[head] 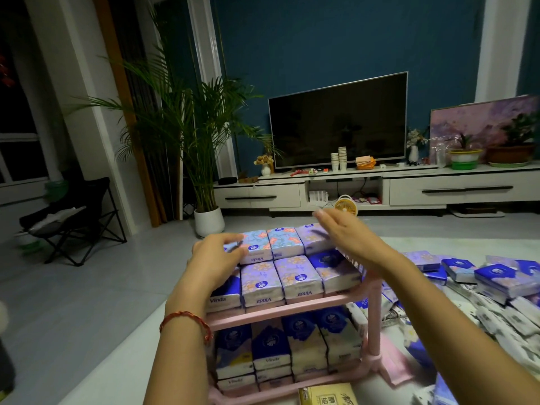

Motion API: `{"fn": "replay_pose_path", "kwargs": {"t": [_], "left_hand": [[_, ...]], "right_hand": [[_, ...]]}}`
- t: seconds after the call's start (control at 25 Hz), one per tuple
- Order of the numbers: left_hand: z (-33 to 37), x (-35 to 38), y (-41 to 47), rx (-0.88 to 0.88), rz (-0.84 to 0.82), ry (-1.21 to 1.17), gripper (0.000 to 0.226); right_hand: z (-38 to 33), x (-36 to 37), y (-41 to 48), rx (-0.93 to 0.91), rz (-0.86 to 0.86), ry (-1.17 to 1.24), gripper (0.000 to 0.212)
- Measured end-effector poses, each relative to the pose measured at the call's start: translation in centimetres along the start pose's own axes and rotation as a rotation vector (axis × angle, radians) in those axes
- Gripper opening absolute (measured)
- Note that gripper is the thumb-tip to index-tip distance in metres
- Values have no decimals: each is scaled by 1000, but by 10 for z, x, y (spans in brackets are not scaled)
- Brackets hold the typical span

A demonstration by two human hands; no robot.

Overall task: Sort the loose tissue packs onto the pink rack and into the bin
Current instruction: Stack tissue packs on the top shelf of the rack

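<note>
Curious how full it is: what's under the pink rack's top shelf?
Tissue packs fill the lower shelf of the pink rack, stacked in layers, in blue and cream wrappers. Whatever lies behind the front row is hidden.

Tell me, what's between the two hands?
In the head view, flowery tissue packs lie between the left hand and right hand, on the pink rack's top shelf.

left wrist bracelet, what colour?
Red, a braided cord bracelet; shows in the head view.
</note>
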State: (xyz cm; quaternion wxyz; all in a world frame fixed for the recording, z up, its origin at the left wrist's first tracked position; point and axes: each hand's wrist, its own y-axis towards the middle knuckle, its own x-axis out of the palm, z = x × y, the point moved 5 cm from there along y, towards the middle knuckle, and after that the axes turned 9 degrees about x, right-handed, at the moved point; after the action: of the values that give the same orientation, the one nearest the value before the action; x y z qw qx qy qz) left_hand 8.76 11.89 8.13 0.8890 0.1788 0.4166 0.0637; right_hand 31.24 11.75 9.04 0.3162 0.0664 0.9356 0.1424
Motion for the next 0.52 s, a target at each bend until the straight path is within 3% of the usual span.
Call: {"fn": "replay_pose_path", "kwargs": {"t": [0.12,0.2,0.36,0.52], "left_hand": [[46,-8,-5,242,214,-24,34],[95,2,-17,398,212,-147,28],[182,59,-50,573,-119,-331,24],[227,134,-81,621,-518,-162,31]], "right_hand": [[0,-42,-4,30,170,36,37],[10,-73,-14,94,181,69,33],[54,-128,-41,313,155,-96,31],[106,-171,-89,571,9,-341,27]]}}
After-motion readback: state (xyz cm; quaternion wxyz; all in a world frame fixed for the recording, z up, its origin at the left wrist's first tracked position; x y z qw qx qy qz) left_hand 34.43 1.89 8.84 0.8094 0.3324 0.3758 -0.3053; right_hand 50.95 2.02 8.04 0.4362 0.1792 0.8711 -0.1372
